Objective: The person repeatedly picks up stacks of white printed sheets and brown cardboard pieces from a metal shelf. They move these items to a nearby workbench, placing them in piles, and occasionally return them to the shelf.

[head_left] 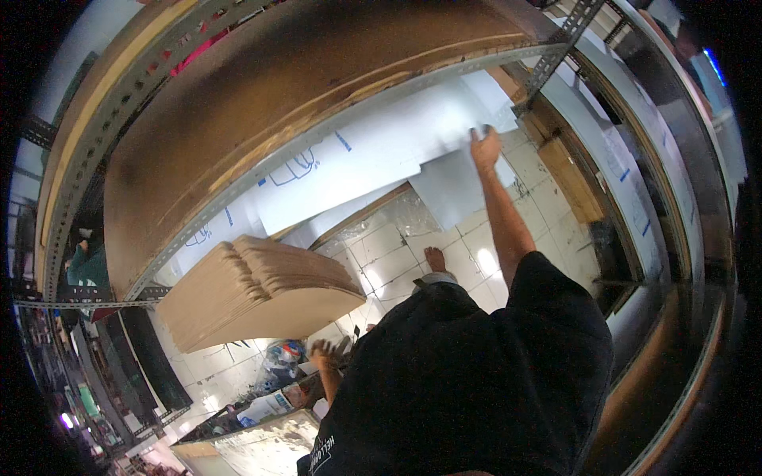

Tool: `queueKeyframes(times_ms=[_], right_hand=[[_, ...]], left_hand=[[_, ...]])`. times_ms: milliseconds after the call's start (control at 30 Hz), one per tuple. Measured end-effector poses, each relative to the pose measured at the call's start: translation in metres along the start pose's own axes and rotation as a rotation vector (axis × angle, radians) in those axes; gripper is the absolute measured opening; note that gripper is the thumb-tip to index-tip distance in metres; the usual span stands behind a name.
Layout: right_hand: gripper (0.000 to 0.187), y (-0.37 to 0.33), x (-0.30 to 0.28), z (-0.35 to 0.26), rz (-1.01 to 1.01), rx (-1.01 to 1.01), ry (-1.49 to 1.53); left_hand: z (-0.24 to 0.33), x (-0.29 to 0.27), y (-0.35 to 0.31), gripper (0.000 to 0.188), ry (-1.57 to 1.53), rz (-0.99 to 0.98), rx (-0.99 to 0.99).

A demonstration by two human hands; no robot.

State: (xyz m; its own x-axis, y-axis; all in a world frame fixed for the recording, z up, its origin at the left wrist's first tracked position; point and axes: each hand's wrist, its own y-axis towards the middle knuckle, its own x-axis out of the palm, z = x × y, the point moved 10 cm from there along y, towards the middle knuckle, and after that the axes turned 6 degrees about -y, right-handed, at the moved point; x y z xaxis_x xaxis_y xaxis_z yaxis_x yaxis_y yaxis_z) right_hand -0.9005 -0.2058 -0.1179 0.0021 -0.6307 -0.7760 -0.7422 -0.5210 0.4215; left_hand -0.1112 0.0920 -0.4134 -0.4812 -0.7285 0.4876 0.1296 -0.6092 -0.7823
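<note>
My right hand (486, 147) reaches forward to the near edge of the white sheets (373, 151), which lie on a low level of the rack. Its thumb and a finger show apart over that edge, their tips dark; whether they touch the sheet is unclear. Just left of this wrist, a greyish sheet corner (452, 190) juts out over the floor. Lower down at my left side, my left hand (321, 354) has its fingers spread and holds nothing I can see. It is close to a thick stack of brown cardboard sheets (262, 297) with a curved edge.
A brown board shelf (317, 63) on a perforated metal frame overhangs the white sheets. More racks with sheets (627, 174) stand at the right. Plastic-wrapped items (282, 361) and a pale-topped box (270, 444) are at lower left. Tiled floor (389, 238) shows by my bare foot.
</note>
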Motion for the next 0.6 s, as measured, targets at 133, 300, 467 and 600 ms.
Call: queueKeyframes(times_ms=[133,300,467,600], right_hand=[[0.077,0.103,0.04,0.096,-0.106,0.311,-0.17],[0.078,0.201,0.114,0.175,-0.391,0.2,-0.081],[0.067,0.226,0.127,0.159,-0.816,0.246,0.433],[0.057,0.216,0.07,0.086,-0.948,0.339,0.658]], left_hand=[[-0.087,0.133,-0.022,0.053,0.423,0.038,-0.038],[-0.118,0.265,-0.004,0.052,0.513,-0.175,0.039],[-0.119,0.365,-0.024,0.047,0.43,-0.147,0.149],[-0.127,0.388,-0.016,0.06,0.397,-0.165,0.124]])
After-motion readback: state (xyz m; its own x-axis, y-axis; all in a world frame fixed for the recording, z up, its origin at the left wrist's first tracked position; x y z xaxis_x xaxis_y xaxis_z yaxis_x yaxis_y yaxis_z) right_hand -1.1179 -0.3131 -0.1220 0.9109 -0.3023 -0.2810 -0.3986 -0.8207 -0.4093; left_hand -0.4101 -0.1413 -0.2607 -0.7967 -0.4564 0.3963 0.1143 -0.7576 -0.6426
